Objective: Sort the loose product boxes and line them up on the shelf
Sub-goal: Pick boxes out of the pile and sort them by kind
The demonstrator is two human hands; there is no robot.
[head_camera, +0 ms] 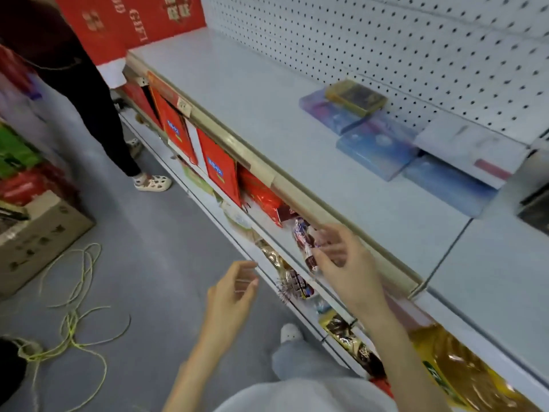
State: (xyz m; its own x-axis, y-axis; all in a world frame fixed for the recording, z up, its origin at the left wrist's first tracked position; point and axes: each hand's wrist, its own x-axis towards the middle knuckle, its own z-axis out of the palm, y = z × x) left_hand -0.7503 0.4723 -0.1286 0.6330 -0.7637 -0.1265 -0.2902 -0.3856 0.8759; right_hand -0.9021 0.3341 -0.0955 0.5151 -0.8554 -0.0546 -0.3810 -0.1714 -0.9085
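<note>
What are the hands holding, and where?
The right hand pinches a snack packet by its right edge, near the bottom. The left hand holds nothing.

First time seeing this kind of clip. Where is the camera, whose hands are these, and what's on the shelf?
One picture only, from a camera worn on a person's head, looking down. No machine: the left hand is open and holds nothing. The right hand hovers by a snack packet lower down; whether it touches is unclear. On the top shelf lie flat blue boxes, a yellow box atop one, and a white box.
</note>
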